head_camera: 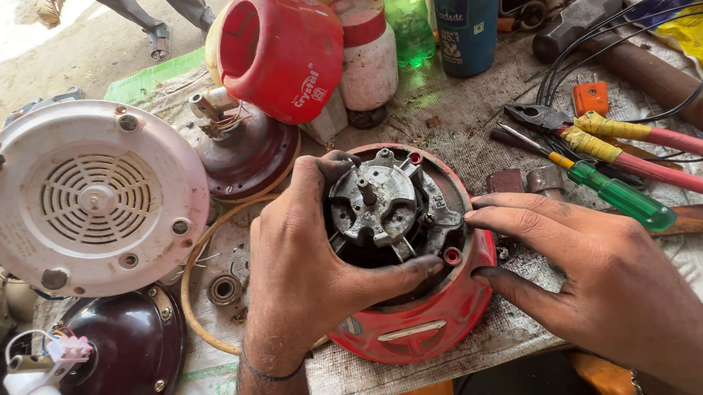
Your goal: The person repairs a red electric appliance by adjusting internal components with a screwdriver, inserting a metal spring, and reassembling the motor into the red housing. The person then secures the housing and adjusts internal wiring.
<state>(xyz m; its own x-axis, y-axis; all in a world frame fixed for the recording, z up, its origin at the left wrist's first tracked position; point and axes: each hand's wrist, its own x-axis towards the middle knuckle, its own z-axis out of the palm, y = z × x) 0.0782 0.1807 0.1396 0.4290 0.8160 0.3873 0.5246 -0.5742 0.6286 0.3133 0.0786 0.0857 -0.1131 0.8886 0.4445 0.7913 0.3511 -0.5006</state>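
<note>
A round red motor case (pixel 421 321) is set on the worn table (pixel 464 107), close to the near edge, with a grey metal motor (pixel 383 207) seen inside its open top. The case is gripped by the left hand (pixel 307 272), with the thumb curled over the rim and the fingers wrapped round the far side. The rim is touched by the right hand (pixel 586 273), with fingers spread and closed on nothing. The case is judged to be heavy, hard and a bit greasy, so it is best held low by its smooth round wall, not by the small motor parts. A white vented cover (pixel 86 199) is seen to the left, and a green screwdriver (pixel 621 191) and red pliers (pixel 624 138) to the right.
</note>
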